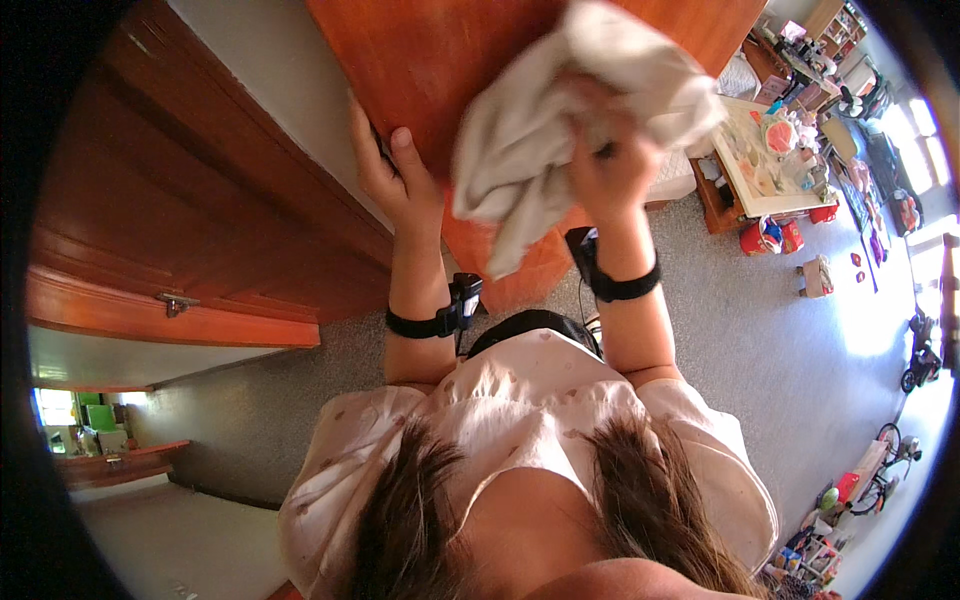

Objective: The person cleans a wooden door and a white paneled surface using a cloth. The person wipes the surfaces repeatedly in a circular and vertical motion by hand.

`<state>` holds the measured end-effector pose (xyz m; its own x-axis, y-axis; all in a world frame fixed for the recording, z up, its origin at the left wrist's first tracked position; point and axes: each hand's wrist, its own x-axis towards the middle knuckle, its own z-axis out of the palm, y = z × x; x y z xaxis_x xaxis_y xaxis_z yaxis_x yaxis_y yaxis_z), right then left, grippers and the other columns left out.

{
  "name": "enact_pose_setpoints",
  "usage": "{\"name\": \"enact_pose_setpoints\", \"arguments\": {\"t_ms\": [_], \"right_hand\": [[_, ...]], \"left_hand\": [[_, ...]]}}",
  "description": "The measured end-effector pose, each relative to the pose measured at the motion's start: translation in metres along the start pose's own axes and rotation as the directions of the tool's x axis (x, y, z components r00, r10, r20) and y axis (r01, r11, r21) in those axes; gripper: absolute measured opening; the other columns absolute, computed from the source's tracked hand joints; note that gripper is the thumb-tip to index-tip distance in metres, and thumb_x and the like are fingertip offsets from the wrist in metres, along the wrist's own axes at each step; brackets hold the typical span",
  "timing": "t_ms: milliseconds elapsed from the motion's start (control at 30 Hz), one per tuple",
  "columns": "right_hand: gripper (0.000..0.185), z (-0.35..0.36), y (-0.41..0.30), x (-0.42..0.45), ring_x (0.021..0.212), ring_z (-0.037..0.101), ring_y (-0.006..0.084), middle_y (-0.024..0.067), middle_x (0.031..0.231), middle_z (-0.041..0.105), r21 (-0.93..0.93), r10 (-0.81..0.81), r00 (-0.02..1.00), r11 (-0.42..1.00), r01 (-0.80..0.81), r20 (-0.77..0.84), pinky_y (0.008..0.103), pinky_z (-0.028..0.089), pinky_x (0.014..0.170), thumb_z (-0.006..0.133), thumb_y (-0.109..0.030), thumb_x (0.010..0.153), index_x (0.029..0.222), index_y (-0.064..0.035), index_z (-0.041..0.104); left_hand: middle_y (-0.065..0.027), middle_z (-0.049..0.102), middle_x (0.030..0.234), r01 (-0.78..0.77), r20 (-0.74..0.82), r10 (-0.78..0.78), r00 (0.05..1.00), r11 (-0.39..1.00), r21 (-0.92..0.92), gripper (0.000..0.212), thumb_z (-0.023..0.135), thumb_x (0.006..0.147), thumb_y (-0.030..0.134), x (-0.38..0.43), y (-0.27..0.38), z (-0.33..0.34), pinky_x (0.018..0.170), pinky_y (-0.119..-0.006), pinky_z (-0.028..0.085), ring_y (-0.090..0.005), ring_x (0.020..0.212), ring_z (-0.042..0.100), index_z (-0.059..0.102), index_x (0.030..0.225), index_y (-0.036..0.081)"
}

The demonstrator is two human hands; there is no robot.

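A reddish-brown wooden panel (420,67), seemingly part of a piece of furniture, stands before me at the top of the view. My left hand (401,176) rests on its left edge, thumb on the face and fingers at the side. In my right hand (615,165) is a crumpled whitish cloth (517,150), blurred by motion, which lies over or just in front of the panel's right part. Whether the cloth touches the wood is hard to tell. Each wrist wears a black strap with a small device.
A dark wooden door (210,202) with a metal latch is at the left, beside a pale wall. To the right stand a cluttered low table (750,206), red bags (761,238) and a small stool (815,276). A bicycle (877,480) is farther off at the lower right.
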<state>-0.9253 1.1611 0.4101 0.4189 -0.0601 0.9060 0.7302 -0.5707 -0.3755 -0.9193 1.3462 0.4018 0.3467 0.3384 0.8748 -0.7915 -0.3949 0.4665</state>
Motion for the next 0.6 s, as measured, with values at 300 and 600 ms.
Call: {"name": "enact_pose_setpoints", "arguments": {"t_ms": [300, 600], "right_hand": [[0.027, 0.043, -0.051, 0.003, 0.102, 0.052, 0.0327, 0.0126, 0.103, 0.057, -0.083, -0.417, 0.907, 0.903, 0.421, 0.066, 0.0466, 0.040, 0.089, 0.065, -0.012, 0.058, 0.084, -0.0180, 0.066], [0.025, -0.010, -0.001, 0.019, 0.098, 0.051, 0.0276, 0.0126, 0.102, 0.058, -0.104, -0.012, 0.939, 0.994, -0.026, -0.343, 0.0369, 0.035, 0.091, 0.063, -0.002, 0.070, 0.095, -0.0065, 0.063]], "left_hand": [[-0.0203, 0.043, 0.129, 0.009, -0.013, -0.009, 1.000, 1.000, -0.001, 0.055, 0.044, 0.093, 0.031, -0.003, -0.003, 0.001, 0.091, -0.036, 0.040, -0.0278, 0.114, 0.048, 0.031, 0.133, -0.005], [-0.0210, 0.041, 0.130, -0.015, 0.007, 0.015, 1.000, 0.999, 0.048, 0.051, 0.040, 0.095, 0.026, -0.001, 0.004, -0.001, 0.090, -0.035, 0.040, -0.0272, 0.113, 0.048, 0.030, 0.132, -0.006]]}}
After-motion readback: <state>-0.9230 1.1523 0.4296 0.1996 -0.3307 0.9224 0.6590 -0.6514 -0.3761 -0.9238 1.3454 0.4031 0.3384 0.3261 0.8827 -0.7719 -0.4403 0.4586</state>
